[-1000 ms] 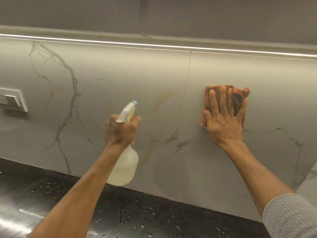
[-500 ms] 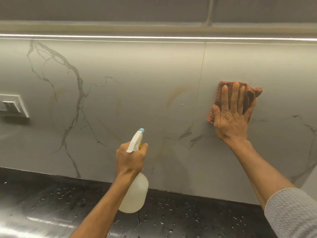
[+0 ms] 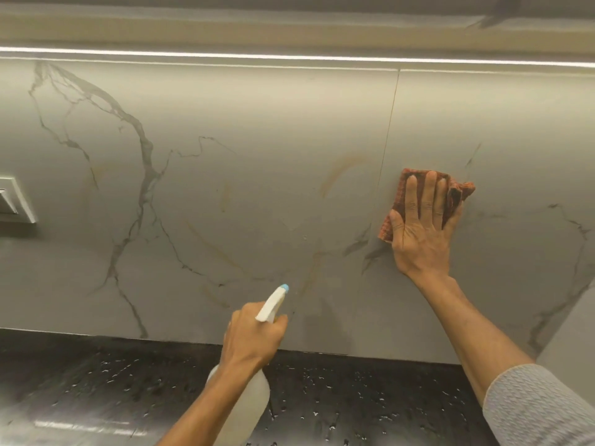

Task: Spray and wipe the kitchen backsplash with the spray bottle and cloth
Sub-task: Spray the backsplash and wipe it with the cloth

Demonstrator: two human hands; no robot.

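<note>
The backsplash (image 3: 257, 162) is grey marble-look slab with dark veins and faint brownish streaks near its middle. My right hand (image 3: 421, 233) lies flat on a folded reddish-orange cloth (image 3: 454, 191), pressing it against the slab just right of a vertical seam. My left hand (image 3: 251, 339) grips the neck of a translucent spray bottle (image 3: 248, 403) with a white trigger head and blue nozzle (image 3: 273, 300), held low in front of the wall over the counter, nozzle pointing up toward the slab.
A black countertop (image 3: 96, 381) speckled with water drops runs along the bottom. A white switch plate (image 3: 16, 201) sits on the wall at far left. A lit strip (image 3: 289, 57) runs under the cabinets above.
My left hand has dropped lower and to the right with the bottle. The cloth under my right hand has slid down the slab and a little nearer the seam.
</note>
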